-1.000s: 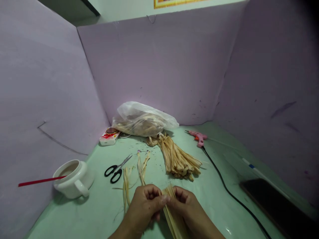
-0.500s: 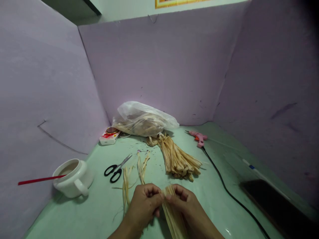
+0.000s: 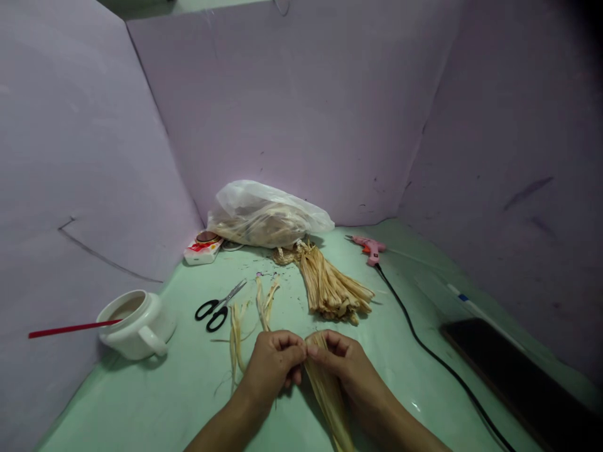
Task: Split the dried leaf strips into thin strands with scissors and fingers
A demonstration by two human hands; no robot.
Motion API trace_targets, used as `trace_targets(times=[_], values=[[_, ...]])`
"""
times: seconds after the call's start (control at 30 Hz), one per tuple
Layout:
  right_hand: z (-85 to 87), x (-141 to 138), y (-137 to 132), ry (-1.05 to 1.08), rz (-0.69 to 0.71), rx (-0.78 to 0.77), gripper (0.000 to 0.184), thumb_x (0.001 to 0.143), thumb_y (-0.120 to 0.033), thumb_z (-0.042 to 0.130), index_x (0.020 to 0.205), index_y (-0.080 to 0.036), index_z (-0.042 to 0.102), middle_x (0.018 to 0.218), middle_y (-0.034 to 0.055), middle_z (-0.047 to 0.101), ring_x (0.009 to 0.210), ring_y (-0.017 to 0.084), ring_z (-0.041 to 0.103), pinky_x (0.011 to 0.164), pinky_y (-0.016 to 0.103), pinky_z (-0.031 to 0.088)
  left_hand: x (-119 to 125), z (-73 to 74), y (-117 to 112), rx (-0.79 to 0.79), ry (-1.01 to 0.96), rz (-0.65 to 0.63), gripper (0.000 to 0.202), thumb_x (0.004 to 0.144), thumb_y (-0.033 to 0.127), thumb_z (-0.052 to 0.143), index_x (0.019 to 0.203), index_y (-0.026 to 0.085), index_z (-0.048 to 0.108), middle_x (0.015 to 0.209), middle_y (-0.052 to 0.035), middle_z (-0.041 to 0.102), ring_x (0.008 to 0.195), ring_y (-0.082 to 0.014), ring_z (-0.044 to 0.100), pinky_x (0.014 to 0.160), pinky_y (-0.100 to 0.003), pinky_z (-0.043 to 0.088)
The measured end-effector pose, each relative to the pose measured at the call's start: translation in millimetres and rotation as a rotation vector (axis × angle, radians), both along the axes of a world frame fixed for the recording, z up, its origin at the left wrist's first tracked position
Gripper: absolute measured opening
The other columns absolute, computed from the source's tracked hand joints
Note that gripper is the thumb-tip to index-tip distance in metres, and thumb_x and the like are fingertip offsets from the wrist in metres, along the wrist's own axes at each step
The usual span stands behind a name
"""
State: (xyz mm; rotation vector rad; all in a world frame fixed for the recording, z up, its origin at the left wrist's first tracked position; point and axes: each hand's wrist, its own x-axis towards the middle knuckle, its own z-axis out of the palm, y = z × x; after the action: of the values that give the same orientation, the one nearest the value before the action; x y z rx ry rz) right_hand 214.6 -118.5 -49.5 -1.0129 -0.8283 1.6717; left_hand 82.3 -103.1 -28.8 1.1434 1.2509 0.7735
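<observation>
A bundle of pale dried fibre strips (image 3: 328,398) runs from between my hands down past the bottom edge of the view. My right hand (image 3: 343,361) is closed around its upper end, thumb pressed on the near side. Meeting it at the left edge of the bundle, my left hand (image 3: 279,361) pinches with thumb and index finger; the fine piece in the pinch is mostly hidden. Just beyond the left hand lie loose fibre strips (image 3: 264,304), with more strips (image 3: 235,342) to their left. Farther back rests a tied fibre tassel (image 3: 330,282) with a braided top.
Black-handled scissors (image 3: 219,307) lie left of the strips, near a white pot (image 3: 136,326) holding a red stick (image 3: 70,329). A plastic bag (image 3: 271,216) sits behind. To the right are a pink glue gun (image 3: 370,248), its black cord, a pen (image 3: 464,298) and a dark phone-like slab (image 3: 509,376).
The view has tipped downward slightly, so everything sits higher or shifted left. Both hands remain together at the bundle's top, with only small finger movement.
</observation>
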Motion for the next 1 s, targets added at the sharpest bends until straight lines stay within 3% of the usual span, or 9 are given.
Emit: trace_targets(times=[0.27, 0.57, 1.0], values=[[7.4, -0.1, -3.1, -0.063, -0.061, -0.035, 0.025, 0.056, -0.033, 0.071, 0.059, -0.013, 0.055, 0.050, 0.0010, 0.058, 0.046, 0.011, 0.049, 0.048, 0.023, 0.035, 2.2, 3.9, -2.2, 0.008, 0.022, 0.026, 0.016, 0.060, 0.025, 0.058, 0.051, 0.013, 0.052, 0.031, 0.0039, 0.045, 0.026, -0.0037, 0.032, 0.031, -0.016, 0.020], [6.8, 0.1, -2.9, -0.031, -0.025, -0.006, 0.027, 0.056, -0.033, 0.070, 0.055, -0.014, 0.051, 0.046, -0.0022, 0.052, 0.043, 0.008, 0.042, 0.045, 0.021, 0.030, 2.5, 7.3, -2.6, 0.031, -0.015, 0.002, 0.016, 0.058, 0.024, 0.060, 0.050, 0.013, 0.053, 0.032, 0.0043, 0.045, 0.028, -0.0036, 0.034, 0.033, -0.017, 0.021], [4.7, -4.1, -4.7, -0.050, -0.043, 0.017, 0.019, 0.064, -0.028, 0.061, 0.058, -0.015, 0.049, 0.046, -0.0022, 0.052, 0.043, 0.009, 0.045, 0.044, 0.022, 0.030, 4.9, 4.5, -5.3, -0.069, -0.188, 0.079, 0.010, 0.057, 0.020, 0.058, 0.052, 0.011, 0.057, 0.034, 0.0031, 0.046, 0.031, -0.0048, 0.038, 0.033, -0.016, 0.020]])
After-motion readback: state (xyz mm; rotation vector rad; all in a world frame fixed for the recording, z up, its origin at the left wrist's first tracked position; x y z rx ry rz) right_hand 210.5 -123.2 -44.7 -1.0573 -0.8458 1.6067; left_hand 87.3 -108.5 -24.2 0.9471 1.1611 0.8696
